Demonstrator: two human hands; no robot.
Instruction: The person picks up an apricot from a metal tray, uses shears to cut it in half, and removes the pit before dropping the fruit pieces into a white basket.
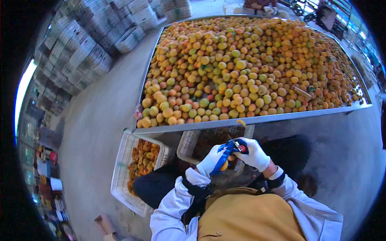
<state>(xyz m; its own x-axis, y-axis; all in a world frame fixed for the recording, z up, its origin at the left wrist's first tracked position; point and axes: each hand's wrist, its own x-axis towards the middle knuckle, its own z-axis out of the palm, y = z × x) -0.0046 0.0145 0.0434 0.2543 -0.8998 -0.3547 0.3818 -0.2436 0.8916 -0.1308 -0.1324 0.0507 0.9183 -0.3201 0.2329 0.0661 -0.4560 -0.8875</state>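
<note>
Both my hands wear white gloves with blue-coated palms and fingers, and they meet above a white crate. My right hand (255, 154) is closed around a small knife (242, 148) with a red handle; its thin metal blade points up and left. Close against it, my left hand (213, 159) has its fingers bent together, and what they hold is hidden. An orange-yellow piece of fruit (241, 123) shows just beyond the blade, in front of the table edge. Below the hands, orange fruit (224, 165) shows between the gloves and the crate (185, 146).
A metal-rimmed table (201, 127) ahead is heaped with apricot-like fruit (241, 76), with a wooden stick (301, 92) on it. Left of my knees stands a white crate (120, 172) of brownish-orange fruit pieces (142, 158). Stacked crates (80, 52) line the far left.
</note>
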